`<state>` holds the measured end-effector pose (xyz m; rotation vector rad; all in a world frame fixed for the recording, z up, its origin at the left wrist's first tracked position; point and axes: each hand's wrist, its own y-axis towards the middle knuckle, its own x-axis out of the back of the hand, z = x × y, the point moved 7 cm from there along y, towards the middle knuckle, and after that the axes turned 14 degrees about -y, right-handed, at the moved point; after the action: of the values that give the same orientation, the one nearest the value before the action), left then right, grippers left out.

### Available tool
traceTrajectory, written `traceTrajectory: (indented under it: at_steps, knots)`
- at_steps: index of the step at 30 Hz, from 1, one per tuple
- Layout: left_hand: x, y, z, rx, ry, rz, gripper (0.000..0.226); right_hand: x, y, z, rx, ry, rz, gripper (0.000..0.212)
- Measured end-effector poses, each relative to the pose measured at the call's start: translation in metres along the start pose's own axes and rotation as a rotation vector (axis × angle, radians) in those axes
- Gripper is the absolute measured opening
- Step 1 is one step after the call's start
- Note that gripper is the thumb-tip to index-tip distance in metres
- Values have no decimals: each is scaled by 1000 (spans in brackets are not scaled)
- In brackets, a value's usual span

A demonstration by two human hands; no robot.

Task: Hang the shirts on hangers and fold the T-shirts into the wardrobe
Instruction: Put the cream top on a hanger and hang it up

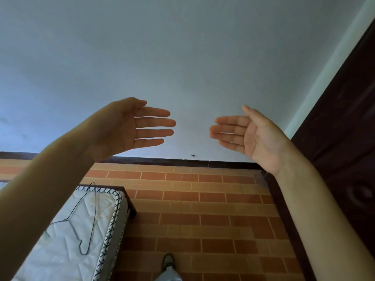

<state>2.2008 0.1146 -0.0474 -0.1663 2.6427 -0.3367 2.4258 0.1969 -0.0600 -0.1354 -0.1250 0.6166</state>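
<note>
Reaching out with nothing in them, the left hand (129,126) and right hand (249,132) have straight fingers, above a wire hanger (81,220) on the mattress (60,250).

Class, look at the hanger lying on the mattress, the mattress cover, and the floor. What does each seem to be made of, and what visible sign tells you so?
Hanger: probably thin metal wire, dark; the line is very fine and bent into loops.
Mattress cover: white quilted fabric, with stitched diamond seams and corded edging.
Floor: likely matte clay or ceramic tiles, orange-brown, with pale grout lines.
</note>
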Motion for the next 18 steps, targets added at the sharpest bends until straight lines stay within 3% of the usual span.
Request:
traceTrajectory:
  at_steps: [8,18]
  knots:
    - [50,127,-57,-19,-26,-34,48,-2,157,30,-5,-33,40,57]
    - [152,196,-110,-84,-101,-220,49,-45,315,32,-72,-21,229,56]
